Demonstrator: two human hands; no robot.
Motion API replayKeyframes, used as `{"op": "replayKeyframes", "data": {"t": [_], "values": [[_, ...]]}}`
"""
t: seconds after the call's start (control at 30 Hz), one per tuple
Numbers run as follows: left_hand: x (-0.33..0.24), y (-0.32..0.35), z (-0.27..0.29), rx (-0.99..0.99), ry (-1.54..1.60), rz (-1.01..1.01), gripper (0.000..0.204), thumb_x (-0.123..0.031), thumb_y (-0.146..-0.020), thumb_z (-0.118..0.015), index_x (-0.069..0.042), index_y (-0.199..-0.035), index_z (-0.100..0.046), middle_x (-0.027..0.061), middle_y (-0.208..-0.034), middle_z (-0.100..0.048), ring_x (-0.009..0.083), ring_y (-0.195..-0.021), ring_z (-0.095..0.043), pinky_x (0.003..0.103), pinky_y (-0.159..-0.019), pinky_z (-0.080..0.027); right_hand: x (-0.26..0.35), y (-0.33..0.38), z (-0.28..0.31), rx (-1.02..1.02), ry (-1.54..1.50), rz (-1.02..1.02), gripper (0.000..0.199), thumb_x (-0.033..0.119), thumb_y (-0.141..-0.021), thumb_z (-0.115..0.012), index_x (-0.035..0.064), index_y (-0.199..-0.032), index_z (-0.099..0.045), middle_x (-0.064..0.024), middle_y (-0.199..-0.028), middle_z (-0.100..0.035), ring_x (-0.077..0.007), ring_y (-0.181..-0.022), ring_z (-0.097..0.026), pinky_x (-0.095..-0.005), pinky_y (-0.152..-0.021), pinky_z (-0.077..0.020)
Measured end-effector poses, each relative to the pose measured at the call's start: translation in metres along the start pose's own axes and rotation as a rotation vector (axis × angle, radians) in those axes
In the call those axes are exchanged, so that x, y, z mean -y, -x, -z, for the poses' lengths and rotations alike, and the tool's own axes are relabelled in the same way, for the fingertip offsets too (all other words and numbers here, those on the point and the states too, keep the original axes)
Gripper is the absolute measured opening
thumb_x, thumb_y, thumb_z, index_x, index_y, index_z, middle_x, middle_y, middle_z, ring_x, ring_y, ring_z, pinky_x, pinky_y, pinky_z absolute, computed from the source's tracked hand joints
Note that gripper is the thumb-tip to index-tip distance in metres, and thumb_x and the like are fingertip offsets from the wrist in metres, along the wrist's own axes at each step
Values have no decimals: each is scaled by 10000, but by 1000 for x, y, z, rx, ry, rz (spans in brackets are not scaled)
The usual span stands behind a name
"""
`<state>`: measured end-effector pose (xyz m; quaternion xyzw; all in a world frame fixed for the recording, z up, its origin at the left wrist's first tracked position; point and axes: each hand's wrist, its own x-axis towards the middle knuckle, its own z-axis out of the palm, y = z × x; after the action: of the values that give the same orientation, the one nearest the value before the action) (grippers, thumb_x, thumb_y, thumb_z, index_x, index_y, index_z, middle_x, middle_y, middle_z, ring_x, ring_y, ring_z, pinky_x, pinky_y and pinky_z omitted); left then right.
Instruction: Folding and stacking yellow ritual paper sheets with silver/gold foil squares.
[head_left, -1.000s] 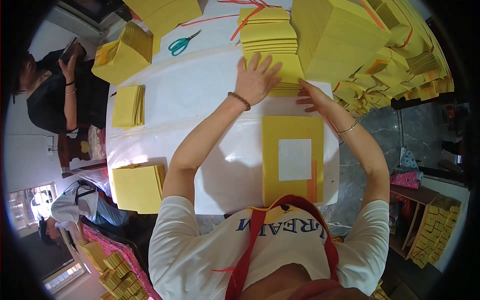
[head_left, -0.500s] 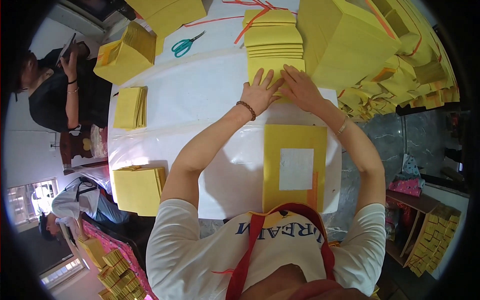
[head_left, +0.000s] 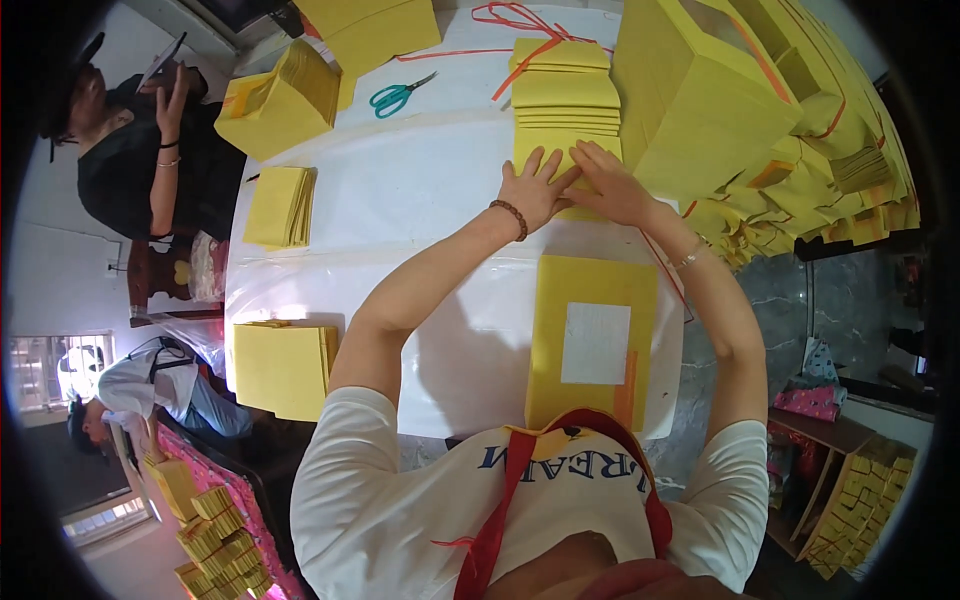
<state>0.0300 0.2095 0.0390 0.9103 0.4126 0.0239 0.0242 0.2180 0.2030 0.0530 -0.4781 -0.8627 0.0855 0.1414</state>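
My left hand (head_left: 537, 192) lies with spread fingers on the near end of a row of overlapping yellow folded papers (head_left: 567, 92). Beside it, my right hand (head_left: 612, 187) rests flat on the same papers, its fingertips close to the left hand's. Neither hand grasps anything that I can see. Between my forearms and body lies a flat yellow packet (head_left: 548, 345) with a white label and an orange strip. Red straps (head_left: 530, 22) cross the table at the far end of the row.
Green-handled scissors (head_left: 396, 98) lie left of the row. Yellow paper stacks (head_left: 278, 205) stand along the left side. A large yellow stack (head_left: 690, 100) rises close on the right. Two other people (head_left: 125, 170) are at the left. A thin red strip crosses near my right forearm.
The whole view has shifted, so the table sits slightly further right and lower. My hands stay on the papers with almost the same pose. A thin red strip now shows beside my right forearm.
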Motion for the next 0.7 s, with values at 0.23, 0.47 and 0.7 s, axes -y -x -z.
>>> {"op": "replayKeyframes", "data": {"t": [0.23,0.47,0.7], "values": [[-2,7,6,-236,43,28,631,-468,-827,-507,-264,-1375,-269,131,-1436,-217,351,-1312,-198,646,-952,-170,31,72,61,-229,-471,-160,389,208,-872,-530,15,-1207,-488,-153,-1258,-462,-253,-1173,-433,-334,-948,-364],[-16,79,-7,-571,1061,191,640,-419,-903,-425,-65,-1388,-205,188,-1434,-178,320,-1309,-210,435,-1055,-177,43,212,-4,-507,-1423,-660,527,409,-950,-310,39,-1321,-366,-111,-1345,-396,-235,-1224,-385,-355,-1008,-298],[-106,192,-77,-393,1788,397,710,-538,-919,-207,-85,-1416,22,160,-1464,-56,270,-1349,-96,375,-1092,-110,120,241,-49,-500,-1578,-539,575,407,-966,-162,36,-1404,-129,-93,-1463,-146,-222,-1346,-134,-336,-1093,-96]]}}
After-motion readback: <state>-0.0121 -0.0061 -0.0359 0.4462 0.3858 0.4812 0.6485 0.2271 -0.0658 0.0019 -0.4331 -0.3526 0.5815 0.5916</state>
